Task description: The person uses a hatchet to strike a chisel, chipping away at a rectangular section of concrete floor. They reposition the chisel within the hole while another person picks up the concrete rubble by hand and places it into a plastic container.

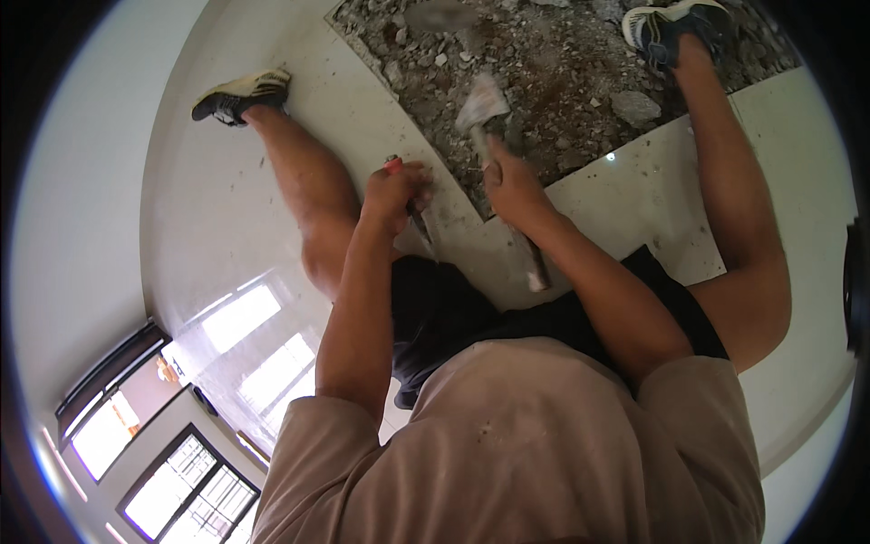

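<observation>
My left hand (391, 197) is closed round the red handle of a chisel (420, 223). Its capped end pokes out above my fist, and the narrow metal shaft slants down toward my shorts, over the tile. In my right hand (518, 192) is a hammer (536, 270), gripped partway along its handle. The dusty, pale hammer head (483, 103) is smeared by motion and hangs over the rubble. Broken grey rubble and brown dirt (562, 100) fill a straight-edged opening in the floor, just beyond both hands. One corner of that opening points between them.
Glossy pale floor tiles (671, 195) border the opening, with small crumbs scattered on them. My legs are spread wide; the left shoe (243, 98) is on tile, the right shoe (675, 32) over the rubble. A larger chunk (636, 108) lies there. Windows (188, 490) show at lower left.
</observation>
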Motion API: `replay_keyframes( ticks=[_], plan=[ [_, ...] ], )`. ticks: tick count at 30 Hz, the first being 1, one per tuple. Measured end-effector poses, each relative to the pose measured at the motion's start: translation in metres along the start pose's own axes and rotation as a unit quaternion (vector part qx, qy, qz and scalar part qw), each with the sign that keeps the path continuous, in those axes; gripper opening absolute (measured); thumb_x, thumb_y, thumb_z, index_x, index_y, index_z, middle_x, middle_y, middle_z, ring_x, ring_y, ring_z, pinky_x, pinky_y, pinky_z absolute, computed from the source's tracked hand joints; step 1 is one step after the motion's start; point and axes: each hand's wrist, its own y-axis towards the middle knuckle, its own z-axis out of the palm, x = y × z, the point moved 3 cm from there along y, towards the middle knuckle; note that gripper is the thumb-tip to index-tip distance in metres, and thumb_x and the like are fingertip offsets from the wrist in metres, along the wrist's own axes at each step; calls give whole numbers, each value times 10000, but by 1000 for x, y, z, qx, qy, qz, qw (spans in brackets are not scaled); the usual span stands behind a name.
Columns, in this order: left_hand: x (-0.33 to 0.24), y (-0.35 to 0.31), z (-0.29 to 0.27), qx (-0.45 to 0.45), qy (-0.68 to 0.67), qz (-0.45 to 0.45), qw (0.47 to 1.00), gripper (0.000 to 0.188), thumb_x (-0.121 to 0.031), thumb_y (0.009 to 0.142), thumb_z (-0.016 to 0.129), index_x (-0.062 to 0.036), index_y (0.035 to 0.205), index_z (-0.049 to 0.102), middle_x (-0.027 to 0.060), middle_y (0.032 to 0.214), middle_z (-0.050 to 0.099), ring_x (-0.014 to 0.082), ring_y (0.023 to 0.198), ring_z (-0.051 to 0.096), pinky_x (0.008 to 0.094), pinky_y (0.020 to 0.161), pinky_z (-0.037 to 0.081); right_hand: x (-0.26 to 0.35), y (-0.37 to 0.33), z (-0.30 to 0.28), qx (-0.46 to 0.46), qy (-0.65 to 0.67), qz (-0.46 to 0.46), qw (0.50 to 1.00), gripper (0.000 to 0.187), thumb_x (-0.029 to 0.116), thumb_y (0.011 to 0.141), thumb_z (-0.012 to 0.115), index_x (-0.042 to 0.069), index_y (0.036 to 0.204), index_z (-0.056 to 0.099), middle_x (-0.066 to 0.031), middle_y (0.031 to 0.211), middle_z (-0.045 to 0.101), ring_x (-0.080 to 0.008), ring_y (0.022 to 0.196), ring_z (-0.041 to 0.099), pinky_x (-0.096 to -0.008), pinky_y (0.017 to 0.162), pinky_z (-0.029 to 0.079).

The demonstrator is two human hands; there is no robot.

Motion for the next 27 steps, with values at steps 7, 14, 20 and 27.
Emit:
replay_keyframes(
  ticks=[7, 14, 20, 27],
  plan=[
    [9, -2, 6, -31, -9, 31, 999, 277, -25, 854, 654, 100, 1098, 610, 136, 821, 666, 211, 571, 628, 322, 468, 471, 1, 5, 1, 147, 100, 84, 980, 549, 104, 1029, 469, 36, 1561, 351, -94, 715, 611, -147, 466, 533, -356, 434, 480],
    [11, 6, 10, -40, 13, 45, 998, 248, -7, 838, 651, 79, 1067, 611, 143, 805, 650, 215, 566, 631, 329, 452, 463, -13, 7, 5, 95, 42, 51, 993, 566, 112, 1019, 473, 42, 1566, 347, -85, 664, 581, -156, 463, 542, -357, 445, 483],
    [14, 4, 15, -39, -37, 75, 996, 240, 5, 830, 630, 78, 1057, 607, 140, 749, 639, 226, 559, 632, 331, 444, 461, 5, 9, 5, 39, 38, 65, 996, 522, 118, 997, 477, 9, 1505, 430, -263, 936, 688, -264, 592, 687, -401, 535, 553],
    [10, 2, 20, -45, 10, 55, 997, 218, -9, 861, 627, 71, 1062, 602, 148, 810, 656, 241, 599, 650, 355, 462, 506, -13, 2, 8, 8, 87, 38, 995, 564, 129, 1025, 485, 36, 1564, 346, -64, 668, 550, -151, 459, 521, -346, 440, 477]
  ],
)
